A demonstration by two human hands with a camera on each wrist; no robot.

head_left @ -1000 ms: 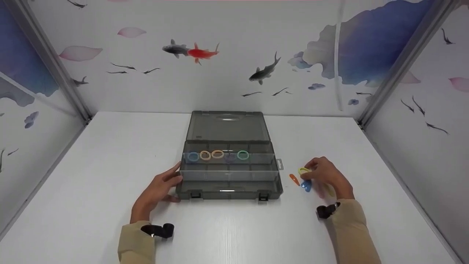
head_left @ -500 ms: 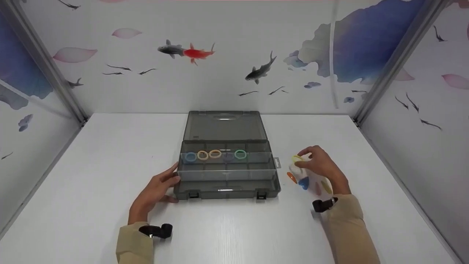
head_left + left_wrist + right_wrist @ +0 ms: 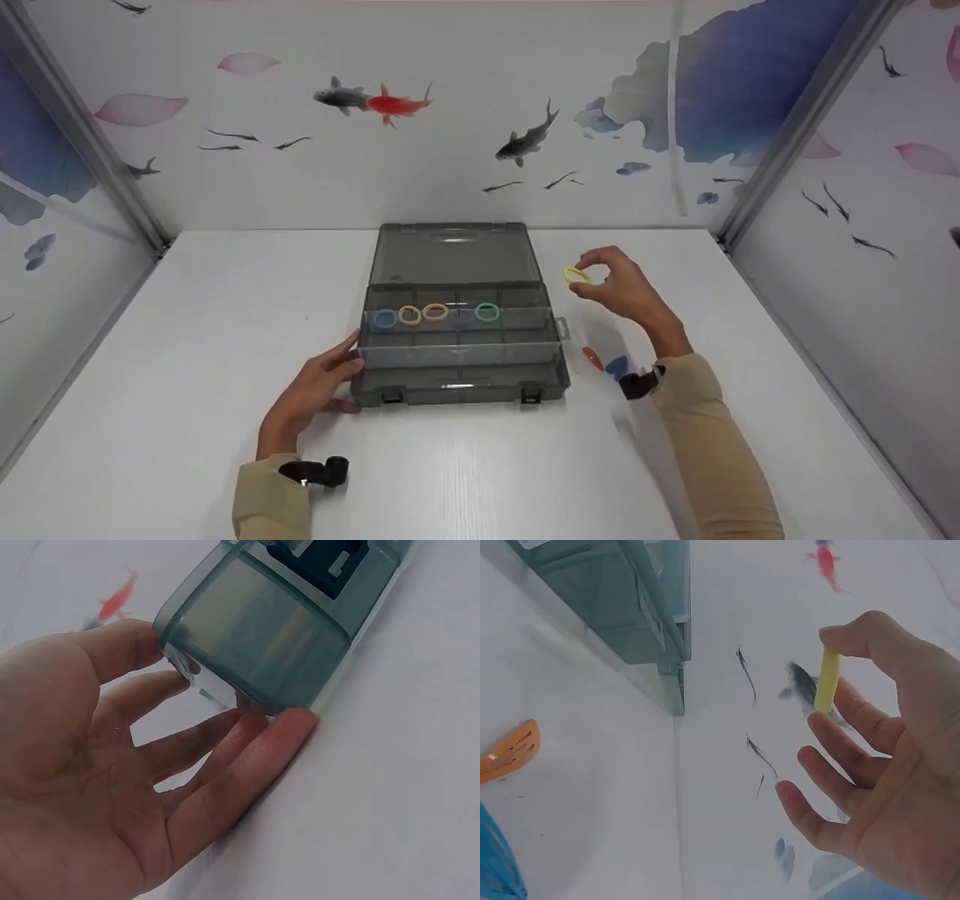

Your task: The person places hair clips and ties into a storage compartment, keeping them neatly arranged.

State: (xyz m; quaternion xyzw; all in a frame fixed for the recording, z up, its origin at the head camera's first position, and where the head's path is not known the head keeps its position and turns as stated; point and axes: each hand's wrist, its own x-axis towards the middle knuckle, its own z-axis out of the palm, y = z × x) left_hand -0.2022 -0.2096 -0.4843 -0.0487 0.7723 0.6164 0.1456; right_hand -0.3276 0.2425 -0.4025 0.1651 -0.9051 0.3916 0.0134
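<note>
A yellow hair tie is pinched between the thumb and fingers of my right hand, raised right of the box. In the right wrist view the hair tie shows edge-on. My left hand rests its fingertips against the left side of the grey see-through compartment box; the left wrist view shows these fingers spread along its corner. The box's lid lies back. Along its rear clear divider sit a blue hair tie, two orange-toned hair ties, a faint purple one and a green one.
Right of the box lie an orange hair clip and a blue hair clip, the latter partly near my right wrist camera. A hang tab sticks out from the box's right side. Printed walls enclose the white table.
My right hand has lifted the yellow hair tie away from the pile of clips, moving up, away and leftward. My left hand stays at the box. The view has shifted slightly.
</note>
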